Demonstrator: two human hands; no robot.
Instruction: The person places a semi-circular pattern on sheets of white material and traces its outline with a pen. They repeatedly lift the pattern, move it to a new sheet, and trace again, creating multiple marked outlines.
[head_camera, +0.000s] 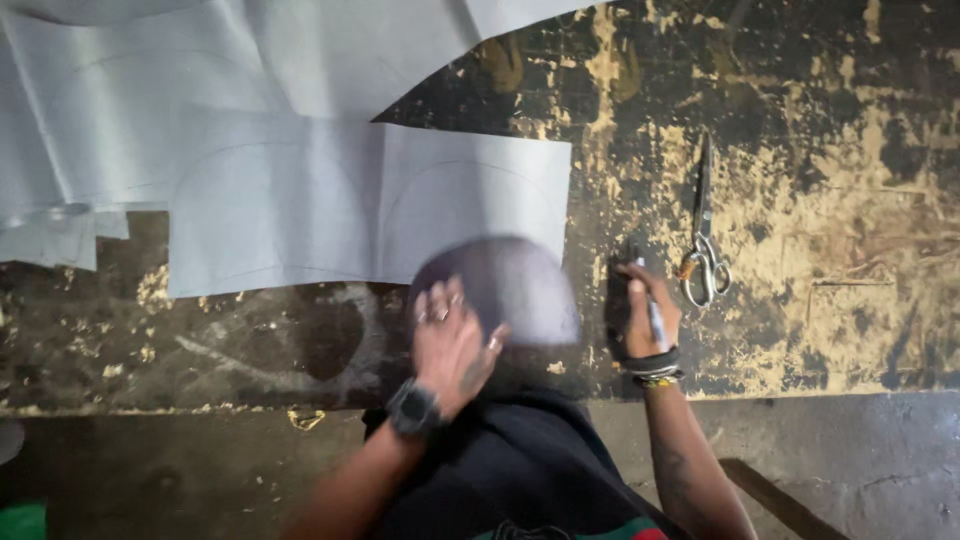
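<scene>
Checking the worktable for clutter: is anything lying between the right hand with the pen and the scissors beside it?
Nothing visible: the right hand, gripping a pen, sits just left of the scissors, with only bare worn tabletop between.

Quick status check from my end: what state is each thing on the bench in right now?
Scissors: closed, lying flat on the worn table, untouched.
Pen: gripped in the right hand, tip up, hand resting on the table.
Round dark piece: motion-blurred, under the left hand; whether lifted or flat, cannot tell.
Grey sheet: flat, with curved lines drawn on it.
Larger grey sheet: spread out, overlapping the first.
</scene>
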